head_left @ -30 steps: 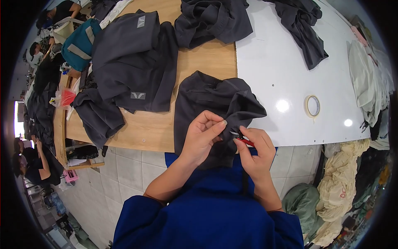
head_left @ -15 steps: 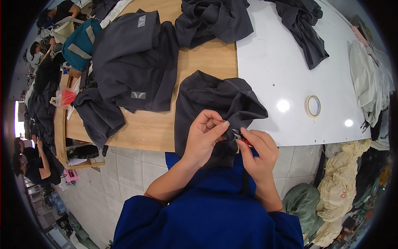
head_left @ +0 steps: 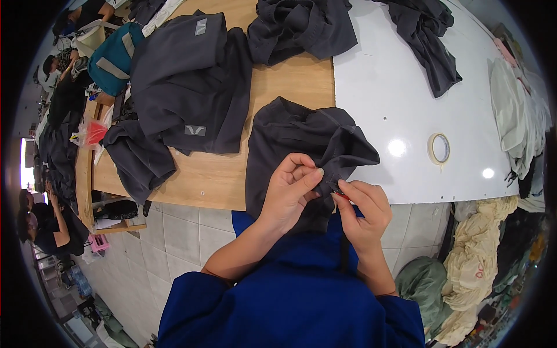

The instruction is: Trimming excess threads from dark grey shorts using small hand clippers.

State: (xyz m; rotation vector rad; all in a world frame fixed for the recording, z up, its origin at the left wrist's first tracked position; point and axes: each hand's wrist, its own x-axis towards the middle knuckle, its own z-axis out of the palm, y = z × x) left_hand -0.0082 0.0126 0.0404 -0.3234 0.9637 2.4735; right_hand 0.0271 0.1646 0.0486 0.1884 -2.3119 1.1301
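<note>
A dark grey garment [head_left: 284,130] lies bunched over the table's front edge, its lower part hanging toward my lap. My left hand [head_left: 293,190] pinches the garment between thumb and forefinger, the other fingers curled. In my right hand [head_left: 366,213] is a small pair of thread snips [head_left: 343,196] with red on the handle, held between thumb and fingers. Their tips meet the fabric close to my left fingertips; the blades are mostly hidden there, and I cannot make out any thread.
A stack of dark grey garments [head_left: 185,87] lies on the wooden tabletop at left, with another dark garment [head_left: 301,29] at the back. A tape roll [head_left: 439,148] rests on the white tabletop [head_left: 400,180]. Cream fabric [head_left: 473,255] is heaped at right. Other people sit at far left.
The snips have moved in against the fabric, and their blades, visible before, are now mostly hidden. My left hand keeps its pinch almost in place.
</note>
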